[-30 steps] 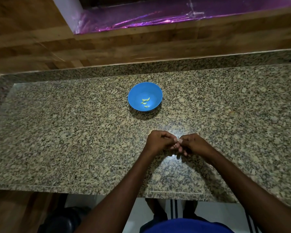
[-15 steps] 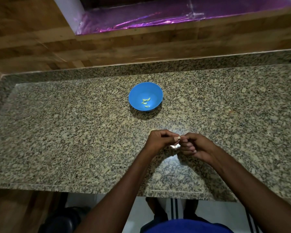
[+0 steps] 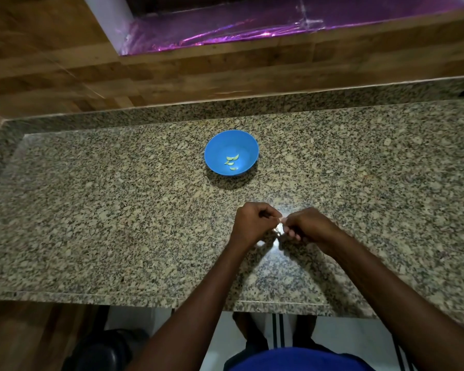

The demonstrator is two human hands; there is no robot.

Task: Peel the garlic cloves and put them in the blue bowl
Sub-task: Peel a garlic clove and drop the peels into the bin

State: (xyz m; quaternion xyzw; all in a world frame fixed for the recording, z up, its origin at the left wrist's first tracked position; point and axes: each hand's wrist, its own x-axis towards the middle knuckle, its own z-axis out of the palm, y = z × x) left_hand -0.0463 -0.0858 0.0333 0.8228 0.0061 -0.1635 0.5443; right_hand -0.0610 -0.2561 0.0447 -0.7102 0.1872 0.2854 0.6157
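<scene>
A speckled granite bench is stretching wide to either side of the hands, with a low granite upstand running along its far edge. Beyond that, a wood-panelled wall is rising, holding a recess lined with shiny purple film. A bright patch of light is glaring off the bench just below the hands. A pale floor is showing under the near edge

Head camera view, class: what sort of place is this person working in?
Probably a home kitchen: a speckled granite countertop against wood-look wall panels, with a blue bowl holding peeled garlic cloves.
</scene>
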